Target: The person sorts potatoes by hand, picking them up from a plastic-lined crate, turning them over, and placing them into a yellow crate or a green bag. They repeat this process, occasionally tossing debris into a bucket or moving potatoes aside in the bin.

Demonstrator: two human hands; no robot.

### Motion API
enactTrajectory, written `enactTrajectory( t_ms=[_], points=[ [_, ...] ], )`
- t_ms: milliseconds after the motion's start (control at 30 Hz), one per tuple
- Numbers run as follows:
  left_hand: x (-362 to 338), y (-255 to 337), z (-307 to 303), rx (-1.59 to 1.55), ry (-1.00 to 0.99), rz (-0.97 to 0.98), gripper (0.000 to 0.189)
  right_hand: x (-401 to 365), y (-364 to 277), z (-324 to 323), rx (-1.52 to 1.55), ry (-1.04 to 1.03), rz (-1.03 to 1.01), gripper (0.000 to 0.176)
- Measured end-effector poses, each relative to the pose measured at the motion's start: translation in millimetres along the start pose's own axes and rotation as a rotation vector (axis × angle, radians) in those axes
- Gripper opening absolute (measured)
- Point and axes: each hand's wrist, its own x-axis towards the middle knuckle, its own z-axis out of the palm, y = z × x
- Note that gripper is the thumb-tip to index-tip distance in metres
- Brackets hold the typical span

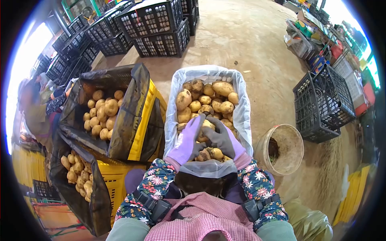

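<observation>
My left hand (188, 138), in a purple glove with dark grey fingers, bends over the potatoes in a crate (170, 120) lined with whitish plastic. My right hand (223, 138), gloved alike, faces it from the other side. Between their fingers is a yellowish potato (207, 125), with both hands closed around it; the fingers partly hide it. More potatoes (206, 100) fill the crate around and beyond the hands, some with dark soil patches.
To the left stand yellow crates (141, 124) with black liners, holding potatoes (103, 114). A dirty white bucket (289, 160) is at right, near black crates (321, 100). Stacked black crates (155, 30) stand ahead. Another person (38, 108) is at far left.
</observation>
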Motion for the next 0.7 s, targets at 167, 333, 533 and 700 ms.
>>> enactTrajectory(
  t_ms=[167, 333, 533, 700],
  points=[
    [-4.8, 5.4, 4.3, -0.048, 0.045, 0.005, 0.083, 3.1, 5.1, -5.9, 0.086, -0.05, 0.059, 0.046],
    [-8.2, 13.4, 5.4, -0.031, 0.043, -0.065, 0.082, 15.2, 35.2, -16.7, -0.097, 0.012, 0.027, 0.046],
    [-11.2, 11.9, 4.1, -0.016, 0.045, -0.02, 0.082, 6.3, 11.3, -7.8, 0.117, -0.034, 0.188, 0.055],
    [-13.4, 18.8, 0.6, -0.118, 0.023, -0.141, 0.083, 8.3, 16.3, -17.7, -0.301, -0.068, 0.054, 0.048]
  ],
)
